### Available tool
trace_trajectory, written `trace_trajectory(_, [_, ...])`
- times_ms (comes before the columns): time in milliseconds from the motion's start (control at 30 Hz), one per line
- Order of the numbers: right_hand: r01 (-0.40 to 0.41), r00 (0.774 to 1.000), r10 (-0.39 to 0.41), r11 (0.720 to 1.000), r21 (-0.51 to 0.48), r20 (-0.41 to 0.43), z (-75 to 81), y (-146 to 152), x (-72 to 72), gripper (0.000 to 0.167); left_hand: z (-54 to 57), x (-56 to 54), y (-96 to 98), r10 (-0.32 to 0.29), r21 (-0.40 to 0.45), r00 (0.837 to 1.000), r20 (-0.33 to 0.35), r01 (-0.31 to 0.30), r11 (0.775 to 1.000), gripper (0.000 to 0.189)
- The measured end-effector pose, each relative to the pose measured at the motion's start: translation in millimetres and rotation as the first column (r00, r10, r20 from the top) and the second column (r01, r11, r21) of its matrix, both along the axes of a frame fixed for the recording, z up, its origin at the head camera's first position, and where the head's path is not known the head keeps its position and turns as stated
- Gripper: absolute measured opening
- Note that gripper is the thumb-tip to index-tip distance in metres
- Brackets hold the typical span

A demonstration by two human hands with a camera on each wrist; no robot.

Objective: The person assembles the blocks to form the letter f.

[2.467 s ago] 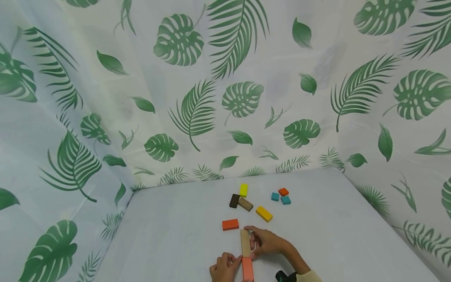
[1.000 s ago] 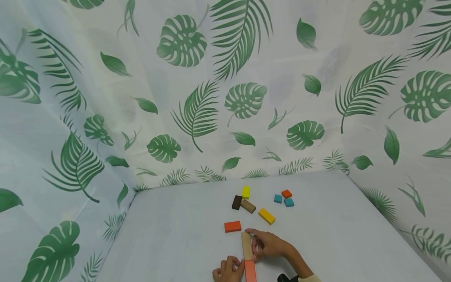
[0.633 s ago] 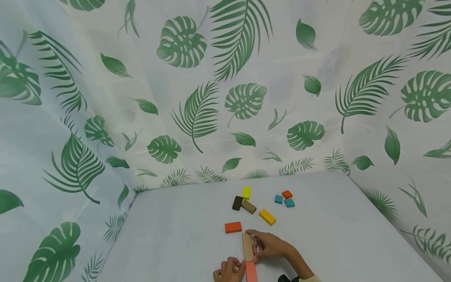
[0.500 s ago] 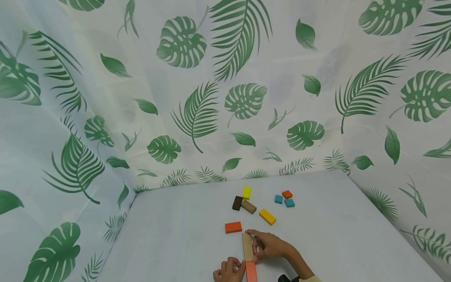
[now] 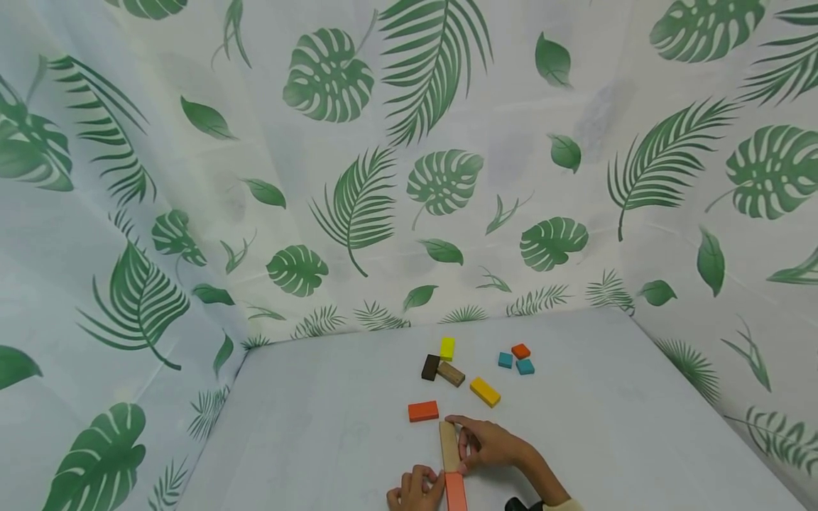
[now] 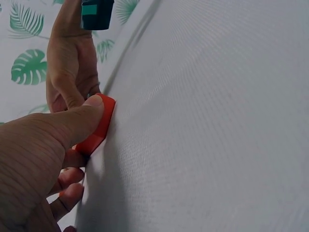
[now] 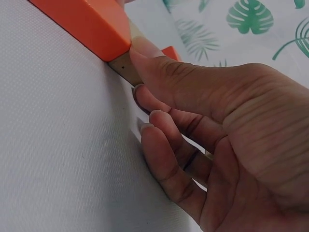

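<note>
Head view, against 2.5 s ago: hands and blocks all sit slightly toward 4 o'clock; a fingertip at the near end of the coral block has gone out of frame, while both holds look the same.
Tan block: pale, plain, long and rectangular, touching the coral block end to end at its 6 o'clock.
Right hand: at the tan block's 3 o'clock, fingers bent, gripping it.
Left hand: at the coral block's 9 o'clock, fingers curled, holding it.
Loose blocks: flat-faced orange block at the tan block's 11 o'clock; amber block at 1; brown block with visible grain at 12.
White sheet: matte, beneath everything.
Left wrist view, coral block: smooth, redder here, crisp-edged; the left thumb presses on it, the right hand at 11 o'clock.
Right wrist view, tan block: one dark dot on its side, right thumb against it, coral block toward 11 o'clock; the index fingertip's contact is hidden.
Sheet there: fine woven texture.
</note>
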State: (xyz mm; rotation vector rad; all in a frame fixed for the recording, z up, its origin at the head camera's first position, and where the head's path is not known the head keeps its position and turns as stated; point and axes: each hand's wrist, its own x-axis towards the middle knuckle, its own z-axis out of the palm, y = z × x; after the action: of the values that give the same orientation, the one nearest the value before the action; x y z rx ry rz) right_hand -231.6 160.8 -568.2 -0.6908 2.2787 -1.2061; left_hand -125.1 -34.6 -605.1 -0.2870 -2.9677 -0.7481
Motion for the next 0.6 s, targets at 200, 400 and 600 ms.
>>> trace_trajectory(200, [-0.012, 1.0, 0.012, 1.0, -0.013, -0.013, -2.8, -0.8, -4.9, 0.074, 0.2, -0.5, -0.6, -0.001, -0.02, 0.999, -0.053, 0.0, 1.0, 0.02])
trace_trajectory(400, [-0.016, 1.0, 0.015, 1.0, -0.014, -0.014, -2.0, -1.9, -6.3, 0.075, -4.6, -1.2, 1.3, 0.051, -0.016, 0.986, -0.16, -0.054, 0.998, 0.012])
trace_trajectory(600, [-0.01, 1.0, 0.009, 1.0, -0.019, -0.015, 3.3, -2.7, -4.5, 0.075, -7.3, -0.9, -0.9, 0.019, -0.055, 0.976, -0.219, -0.031, 0.998, 0.015])
